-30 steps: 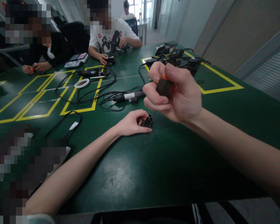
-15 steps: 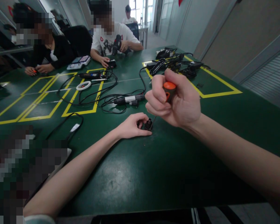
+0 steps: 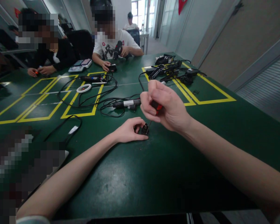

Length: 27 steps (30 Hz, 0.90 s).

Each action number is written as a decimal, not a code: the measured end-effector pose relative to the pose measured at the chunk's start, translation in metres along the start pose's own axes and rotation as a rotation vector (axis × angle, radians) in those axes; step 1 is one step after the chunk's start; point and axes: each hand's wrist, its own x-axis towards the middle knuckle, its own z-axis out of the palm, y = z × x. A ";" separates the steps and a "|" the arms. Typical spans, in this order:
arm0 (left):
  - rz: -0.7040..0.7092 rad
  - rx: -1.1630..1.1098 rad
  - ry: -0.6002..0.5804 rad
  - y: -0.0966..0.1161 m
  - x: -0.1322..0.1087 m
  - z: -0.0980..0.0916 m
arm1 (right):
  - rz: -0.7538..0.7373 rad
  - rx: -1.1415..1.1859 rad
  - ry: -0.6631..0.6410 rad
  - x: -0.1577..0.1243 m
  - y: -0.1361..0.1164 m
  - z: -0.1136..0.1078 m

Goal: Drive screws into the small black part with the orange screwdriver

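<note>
One light-looking round black part [image 3: 145, 130], best held low, is gripped by the left hand [image 3: 128, 130]; a red-black screwdriver [image 3: 157, 107] by the right hand [image 3: 170, 108].

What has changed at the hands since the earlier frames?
The right hand sits slightly lower, nearer the small black cylindrical part; in its grip, the dark screwdriver-like tool with orange trim has turned, its orange end, plain earlier, now mostly hidden. Nothing was taken up or released. The left hand stays at the part on the green table.
</note>
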 end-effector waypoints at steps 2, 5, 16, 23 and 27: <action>0.004 0.006 -0.001 0.000 0.000 0.000 | -0.010 -0.059 0.052 0.001 0.000 0.000; 0.002 0.014 -0.003 -0.001 0.000 -0.001 | -0.051 -0.182 0.086 0.002 0.000 -0.001; 0.008 0.068 0.036 0.006 -0.003 0.001 | -0.317 -0.855 -0.132 -0.011 -0.039 0.001; 0.026 0.049 0.031 0.001 -0.001 0.002 | -0.198 -1.246 -0.213 -0.016 -0.068 0.004; 0.036 0.035 0.025 0.002 0.000 0.000 | -0.100 -1.383 -0.262 -0.022 -0.079 0.003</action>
